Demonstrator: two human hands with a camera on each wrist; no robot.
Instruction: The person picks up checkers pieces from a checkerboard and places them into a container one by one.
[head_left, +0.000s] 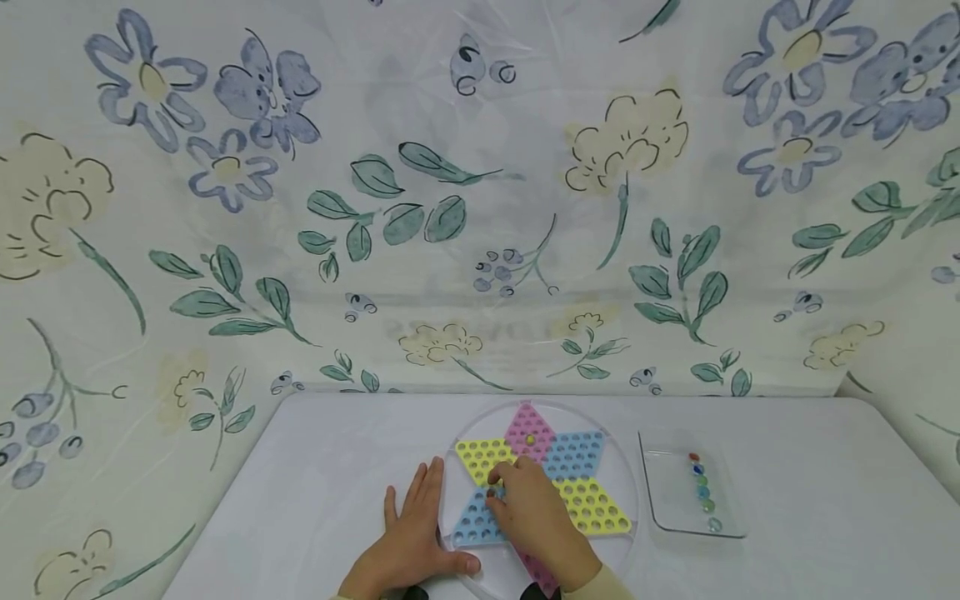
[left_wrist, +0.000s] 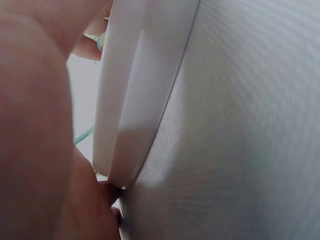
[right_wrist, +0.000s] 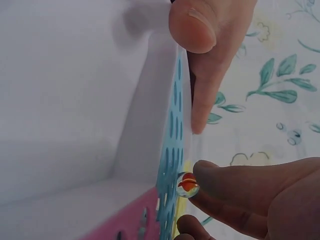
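A round white Chinese checkers board (head_left: 615, 467) with a pink, yellow and blue star of holes lies on the table. My right hand (head_left: 536, 512) is over the star near its centre and pinches a clear glass marble (right_wrist: 187, 184) with a red-orange swirl, right at the holes. A yellowish marble (head_left: 530, 440) sits in the pink point at the far side. My left hand (head_left: 412, 533) rests at the board's left edge, fingers extended and thumb apart. In the left wrist view the board's side wall (left_wrist: 135, 95) stands close to this hand.
Right of the board is a clear plastic tray (head_left: 663, 508) with a line of several coloured marbles (head_left: 702, 492). The white tabletop (head_left: 337, 450) ends at a floral cloth backdrop (head_left: 525, 250).
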